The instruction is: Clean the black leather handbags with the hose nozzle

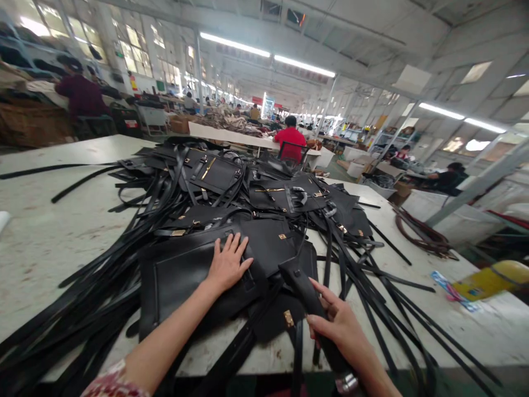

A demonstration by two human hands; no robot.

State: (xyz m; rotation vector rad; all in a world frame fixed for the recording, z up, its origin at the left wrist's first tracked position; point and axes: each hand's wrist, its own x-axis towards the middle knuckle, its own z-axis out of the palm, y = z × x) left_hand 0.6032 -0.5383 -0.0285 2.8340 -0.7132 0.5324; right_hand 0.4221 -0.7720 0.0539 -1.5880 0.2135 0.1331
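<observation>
My left hand [228,261] lies spread on a black leather bag panel [185,281] with a stitched outline. In my right hand [341,322] is a long, thick black strap-like piece [303,286], pinched between thumb and fingers. Its upper end is angled and carries a small stud, and a silver metal fitting [346,382] shows at its lower end. A black piece with a gold clasp [288,318] is just left of my right hand. Beyond my hands, more black bag panels [219,173] with gold zips and clasps are heaped up.
Long black straps [107,259] trail over the pale table [49,220] on both sides. At the right are a yellow cylinder [491,280], a colourful wrapper [453,291] and coiled brown straps [421,234]. A person in red [291,140] sits beyond the table.
</observation>
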